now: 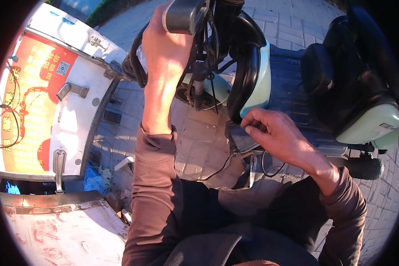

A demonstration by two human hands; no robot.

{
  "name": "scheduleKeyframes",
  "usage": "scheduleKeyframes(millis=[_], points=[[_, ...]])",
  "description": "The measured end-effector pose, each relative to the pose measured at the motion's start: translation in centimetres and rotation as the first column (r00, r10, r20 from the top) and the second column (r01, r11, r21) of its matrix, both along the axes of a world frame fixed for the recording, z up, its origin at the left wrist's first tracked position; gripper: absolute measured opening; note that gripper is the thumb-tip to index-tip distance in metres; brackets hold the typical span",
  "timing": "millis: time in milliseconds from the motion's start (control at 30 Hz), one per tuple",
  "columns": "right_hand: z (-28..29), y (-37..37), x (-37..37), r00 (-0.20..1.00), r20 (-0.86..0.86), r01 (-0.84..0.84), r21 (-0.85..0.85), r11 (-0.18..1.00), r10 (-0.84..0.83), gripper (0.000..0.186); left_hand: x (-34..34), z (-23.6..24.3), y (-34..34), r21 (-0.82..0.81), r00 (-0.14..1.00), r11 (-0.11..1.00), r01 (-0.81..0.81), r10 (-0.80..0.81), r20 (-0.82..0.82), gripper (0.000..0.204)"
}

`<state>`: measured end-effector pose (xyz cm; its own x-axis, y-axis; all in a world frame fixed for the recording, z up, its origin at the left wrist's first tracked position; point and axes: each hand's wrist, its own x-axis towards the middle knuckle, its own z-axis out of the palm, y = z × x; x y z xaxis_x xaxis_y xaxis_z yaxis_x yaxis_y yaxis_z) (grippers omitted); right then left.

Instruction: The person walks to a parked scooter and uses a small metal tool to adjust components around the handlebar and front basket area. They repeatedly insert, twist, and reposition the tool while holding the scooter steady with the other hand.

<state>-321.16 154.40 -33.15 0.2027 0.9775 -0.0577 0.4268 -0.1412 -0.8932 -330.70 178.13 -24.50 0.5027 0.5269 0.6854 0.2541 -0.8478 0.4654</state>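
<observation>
A scooter with pale green panels [264,73] and black trim stands in front of me. My left hand [166,51] reaches up to its front end, beside cables and a dark fork tube [199,91]. A black, rounded box-shaped part [185,17] overlaps that hand and hides its fingers, so their grip does not show. Just beside the lower edge of the front panel is my right hand [277,133]. Its fingers are curled, with thumb and forefinger close together; whatever they may pinch is too small or hidden to name.
The scooter's ribbed dark footboard [292,84] and black seat [359,57] lie to the right. A white cabinet [68,133] with an orange-red sign and metal latches stands left, above a worn white panel [66,230]. A blue plastic bag [94,179] and cables lie on the paving [195,146].
</observation>
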Motion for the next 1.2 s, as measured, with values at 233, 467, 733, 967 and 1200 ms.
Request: scheduleKeyframes(millis=[233,467,733,967,1200], points=[[-0.7,0.3,0.0,0.999,-0.028,0.020,0.032,0.999,-0.019,0.017,-1.5,0.4,2.0,0.132,0.984,0.985,0.108,-0.125,0.127,0.034],[-0.5,0.4,0.1,0.998,-0.054,0.028,0.061,0.998,-0.025,0.021,-2.2,-0.5,3.5,0.033,0.997,0.997,0.076,-0.076,-0.006,0.033],[-0.6,0.5,0.0,0.996,-0.071,0.049,-0.023,0.999,-0.051,0.027,-2.9,-0.7,4.3,0.126,0.992,0.991,0.054,-0.039,-0.119,0.037],[-1.4,1.0,-0.5,0.992,-0.098,0.082,-0.016,0.997,-0.083,0.028,-4.0,-1.0,5.4,0.112,0.974,0.988,0.102,-0.077,-0.211,0.042],[3.4,-1.0,0.1,0.960,-0.024,0.279,0.171,0.945,-0.279,0.028,-3.7,-2.9,6.1,0.075,0.985,0.997,0.030,-0.017,-0.172,0.055]])
